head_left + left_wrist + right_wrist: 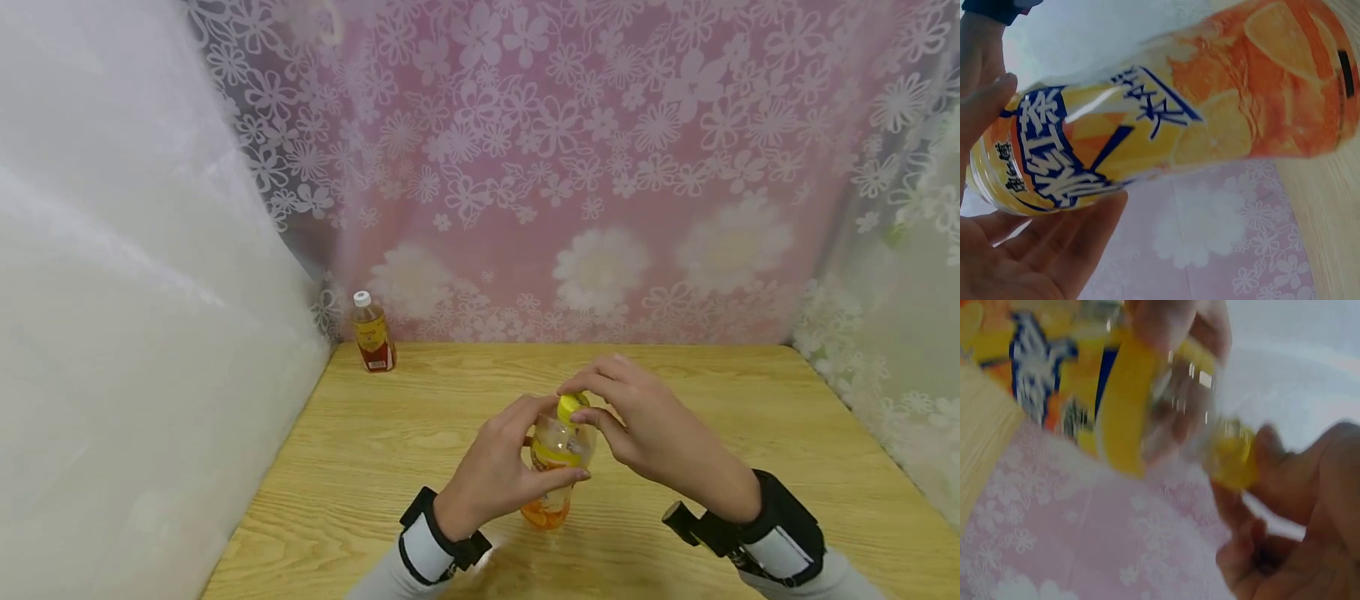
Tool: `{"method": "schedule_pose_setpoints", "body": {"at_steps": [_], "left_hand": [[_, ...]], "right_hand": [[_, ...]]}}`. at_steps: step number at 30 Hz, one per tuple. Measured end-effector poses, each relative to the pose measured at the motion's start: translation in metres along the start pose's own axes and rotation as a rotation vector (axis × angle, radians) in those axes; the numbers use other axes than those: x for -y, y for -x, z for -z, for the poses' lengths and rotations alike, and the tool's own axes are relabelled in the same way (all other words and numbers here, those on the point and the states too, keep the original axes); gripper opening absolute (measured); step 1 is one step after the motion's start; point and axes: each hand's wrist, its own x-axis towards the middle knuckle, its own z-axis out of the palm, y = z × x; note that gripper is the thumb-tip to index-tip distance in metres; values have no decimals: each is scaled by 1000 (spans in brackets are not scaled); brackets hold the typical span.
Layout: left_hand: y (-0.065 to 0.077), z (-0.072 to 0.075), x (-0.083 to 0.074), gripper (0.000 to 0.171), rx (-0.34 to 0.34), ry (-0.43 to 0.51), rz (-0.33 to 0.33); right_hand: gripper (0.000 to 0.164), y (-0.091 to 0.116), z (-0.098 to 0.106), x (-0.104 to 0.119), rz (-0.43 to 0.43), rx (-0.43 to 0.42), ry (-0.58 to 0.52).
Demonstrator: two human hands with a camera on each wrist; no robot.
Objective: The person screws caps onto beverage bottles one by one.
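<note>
My left hand point(501, 467) grips a clear plastic drink bottle point(553, 457) around its upper part, thumb on the near side. The bottle has a yellow and orange label with orange slices, and its top leans a little to the right. In the left wrist view the label point(1104, 144) faces the camera, with large blue-edged white characters. My right hand point(652, 429) pinches the yellow cap point(570, 407) between thumb and fingers. In the right wrist view the cap point(1235, 453) sits at the bottle's neck, blurred, with the fingers around its far side.
A second bottle point(372, 337) with a white cap, dark red drink and yellow label stands at the back left corner of the wooden table point(360, 450). A pink flowered curtain point(525, 167) hangs behind, and a white sheet point(135, 333) borders the left side.
</note>
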Motion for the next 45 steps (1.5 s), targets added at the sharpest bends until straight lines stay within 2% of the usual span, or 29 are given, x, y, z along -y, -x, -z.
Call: {"method": "schedule_pose_setpoints", "body": {"at_steps": [3, 6, 8, 11, 14, 18, 21, 23, 30, 34, 37, 40, 42, 45], "left_hand": [[1, -3, -1, 71, -41, -54, 14], [1, -5, -1, 69, -56, -49, 21], [0, -5, 0, 67, -51, -29, 20], [-2, -3, 2, 67, -25, 9, 11], [-4, -2, 5, 67, 17, 55, 1], [-7, -1, 5, 69, 54, 107, -7], [-8, -2, 4, 73, 61, 124, -13], [-8, -3, 3, 75, 60, 121, -16], [-5, -7, -1, 68, 39, 93, -2], [-2, -12, -3, 62, -4, 42, -7], [-1, -17, -5, 62, -52, -21, -9], [-1, -20, -6, 65, -83, -73, -8], [-2, -19, -6, 66, -81, -71, -5], [-5, -14, -6, 67, -32, -17, -9]], "right_hand": [[23, 2, -9, 12, -80, -64, 92], [20, 3, -14, 19, -122, -81, 135], [21, 3, -12, 19, -141, -55, 94], [29, 2, -1, 9, -143, 19, -63], [40, 2, 11, -3, -66, 79, -172], [49, 0, 19, -13, 103, 98, -173], [49, -1, 20, -17, 154, 91, -170], [47, -1, 20, -18, 153, 82, -169], [37, 2, 12, -12, 87, 48, -110], [27, 6, 3, 2, -46, -13, -56], [21, 9, -6, 15, -159, -75, 27], [17, 10, -13, 23, -224, -106, 75], [19, 10, -12, 22, -244, -91, 41], [24, 9, 1, 13, -228, -11, -118]]}}
